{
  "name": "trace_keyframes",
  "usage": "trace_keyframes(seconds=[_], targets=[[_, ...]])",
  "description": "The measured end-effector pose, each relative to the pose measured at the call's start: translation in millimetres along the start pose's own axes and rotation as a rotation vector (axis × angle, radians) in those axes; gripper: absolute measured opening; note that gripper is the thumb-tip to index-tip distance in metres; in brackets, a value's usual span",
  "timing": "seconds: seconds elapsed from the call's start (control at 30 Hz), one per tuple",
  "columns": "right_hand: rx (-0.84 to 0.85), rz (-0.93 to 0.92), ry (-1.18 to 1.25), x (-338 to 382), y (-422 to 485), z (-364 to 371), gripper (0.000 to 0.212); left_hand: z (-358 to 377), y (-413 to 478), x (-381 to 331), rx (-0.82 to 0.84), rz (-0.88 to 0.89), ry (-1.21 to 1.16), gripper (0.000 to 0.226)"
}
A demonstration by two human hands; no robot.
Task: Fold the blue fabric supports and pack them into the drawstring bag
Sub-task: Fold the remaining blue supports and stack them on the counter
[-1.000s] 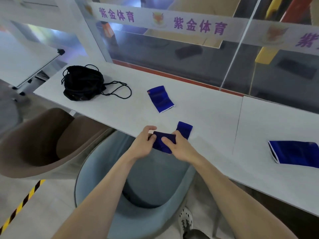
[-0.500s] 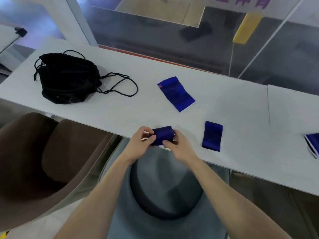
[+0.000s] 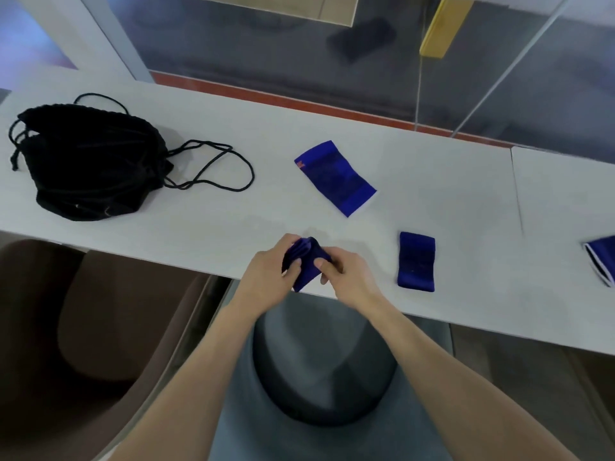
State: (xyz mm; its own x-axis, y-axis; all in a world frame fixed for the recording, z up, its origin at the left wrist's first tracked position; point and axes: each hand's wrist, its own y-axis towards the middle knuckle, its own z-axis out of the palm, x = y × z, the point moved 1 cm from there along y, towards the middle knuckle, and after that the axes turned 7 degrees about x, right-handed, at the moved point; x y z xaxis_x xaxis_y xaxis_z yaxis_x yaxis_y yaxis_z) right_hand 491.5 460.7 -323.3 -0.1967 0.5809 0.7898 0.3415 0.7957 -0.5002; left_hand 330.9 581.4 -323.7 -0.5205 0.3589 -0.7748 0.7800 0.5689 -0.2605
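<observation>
A small folded blue fabric support (image 3: 308, 261) is held just above the near edge of the white table (image 3: 233, 221). My left hand (image 3: 271, 276) grips its left side and my right hand (image 3: 346, 276) pinches its right side. A second folded blue support (image 3: 416, 261) lies on the table to the right of my hands. A larger flat blue support (image 3: 334, 177) lies further back at the centre. Another blue support with white trim (image 3: 604, 259) shows at the right frame edge. The black drawstring bag (image 3: 93, 161) sits bunched at the far left, cords trailing right.
A grey chair (image 3: 319, 377) stands under the table edge below my arms, and a brown chair (image 3: 83, 344) is to its left. A glass wall with a red base strip (image 3: 299, 103) runs behind the table. A seam (image 3: 517, 201) divides two tabletops at right.
The camera tilted further down and the view shifted. My hands turned the held blue support upright and folded it tighter, staying at the table's near edge. The other supports and the bag lie as before.
</observation>
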Motion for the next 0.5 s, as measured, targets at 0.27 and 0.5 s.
trace_keyframes(seconds=[0.27, 0.5], targets=[[-0.147, 0.074, 0.185, 0, 14, 3, 0.019, 18, 1, -1, 0.111, 0.067, 0.143, 0.074], [0.036, 0.116, 0.1, -12, 28, 19, 0.028, 17, 21, 42, -0.02, 0.103, 0.641, 0.078]])
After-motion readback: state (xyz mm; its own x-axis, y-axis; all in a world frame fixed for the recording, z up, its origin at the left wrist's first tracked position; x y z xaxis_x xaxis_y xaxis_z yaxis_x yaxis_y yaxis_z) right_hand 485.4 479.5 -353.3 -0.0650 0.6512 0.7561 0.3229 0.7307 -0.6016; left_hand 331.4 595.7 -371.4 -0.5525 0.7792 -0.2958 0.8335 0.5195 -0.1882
